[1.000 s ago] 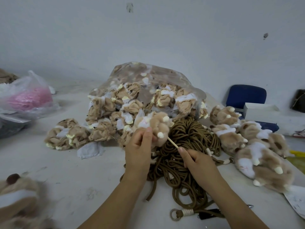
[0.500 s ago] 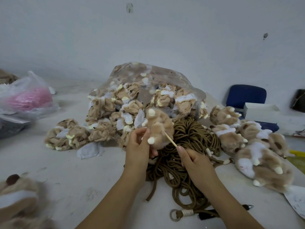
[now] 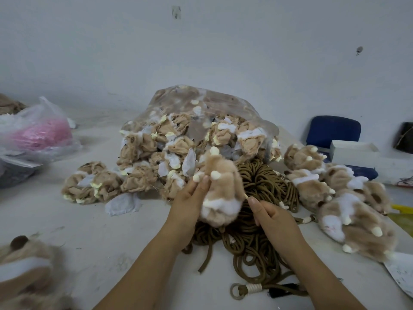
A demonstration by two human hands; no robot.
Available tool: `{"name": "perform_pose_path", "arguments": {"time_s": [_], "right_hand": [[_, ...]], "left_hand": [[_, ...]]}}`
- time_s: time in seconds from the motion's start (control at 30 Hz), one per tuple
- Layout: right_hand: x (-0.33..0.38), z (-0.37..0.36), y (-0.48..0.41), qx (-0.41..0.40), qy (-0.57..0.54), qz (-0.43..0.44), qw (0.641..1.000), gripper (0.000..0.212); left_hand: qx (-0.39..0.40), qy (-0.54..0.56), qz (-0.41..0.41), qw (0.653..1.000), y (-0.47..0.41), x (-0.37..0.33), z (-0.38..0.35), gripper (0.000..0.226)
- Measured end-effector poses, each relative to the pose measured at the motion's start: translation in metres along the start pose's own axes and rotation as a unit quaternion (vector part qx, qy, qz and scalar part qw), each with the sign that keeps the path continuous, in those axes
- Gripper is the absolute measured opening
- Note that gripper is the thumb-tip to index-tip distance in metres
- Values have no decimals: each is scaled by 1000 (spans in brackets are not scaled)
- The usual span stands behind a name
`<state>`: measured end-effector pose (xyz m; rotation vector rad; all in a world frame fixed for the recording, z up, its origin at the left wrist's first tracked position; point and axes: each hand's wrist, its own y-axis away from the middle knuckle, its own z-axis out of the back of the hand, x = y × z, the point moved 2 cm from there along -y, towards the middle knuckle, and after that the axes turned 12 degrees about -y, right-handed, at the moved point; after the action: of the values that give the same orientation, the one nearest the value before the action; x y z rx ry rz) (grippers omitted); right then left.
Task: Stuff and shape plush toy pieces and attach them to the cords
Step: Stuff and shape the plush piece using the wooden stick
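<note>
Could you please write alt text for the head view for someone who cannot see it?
The left hand holds a tan and white plush paw above a pile of brown cords while the right hand pinches a thin stick at its side. A clear bag of unstuffed pieces lies behind.

The left forearm (image 3: 145, 265) comes in from 7 o'clock and the right forearm (image 3: 317, 271) from 5 o'clock, both slender and bare from the frame's edge up to the wrist. The left hand (image 3: 187, 202) and right hand (image 3: 274, 220) are bare as well. Each shows a short, plain, rounded thumbnail at its 12 o'clock end.
</note>
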<state>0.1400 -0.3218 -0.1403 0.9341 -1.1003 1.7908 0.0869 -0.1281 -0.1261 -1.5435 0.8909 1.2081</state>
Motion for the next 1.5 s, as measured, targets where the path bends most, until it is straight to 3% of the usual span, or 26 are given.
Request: {"name": "perform_pose_path", "arguments": {"time_s": [0.27, 0.43, 0.63, 0.77, 0.9, 1.13, 1.3, 1.5], "right_hand": [[-2, 12, -4, 36, 126, -7, 991, 63], [2, 13, -4, 33, 147, 24, 988, 61], [5, 5, 0, 39, 49, 1, 998, 74], [9, 5, 1, 41, 121, 16, 992, 65], [11, 4, 1, 33, 174, 36, 984, 68], [8, -9, 8, 39, 72, -2, 997, 76], [8, -12, 8, 43, 41, -7, 998, 76], [7, -8, 8, 46, 15, 1, 999, 68]], "left_hand": [[-99, -12, 25, 995, -6, 1, 10, 34], [-69, -49, 4, 996, -3, -1, 6, 33], [-70, -21, 19, 997, -2, -1, 7, 37], [-116, -8, 16, 993, -2, 0, 9, 42], [-110, -59, -6, 992, 0, 0, 6, 47], [-12, -34, 27, 999, 5, 10, -11, 52], [-24, -28, 3, 999, 4, 7, -9, 33], [-72, -5, -51, 996, 4, 0, -6, 34]]}}
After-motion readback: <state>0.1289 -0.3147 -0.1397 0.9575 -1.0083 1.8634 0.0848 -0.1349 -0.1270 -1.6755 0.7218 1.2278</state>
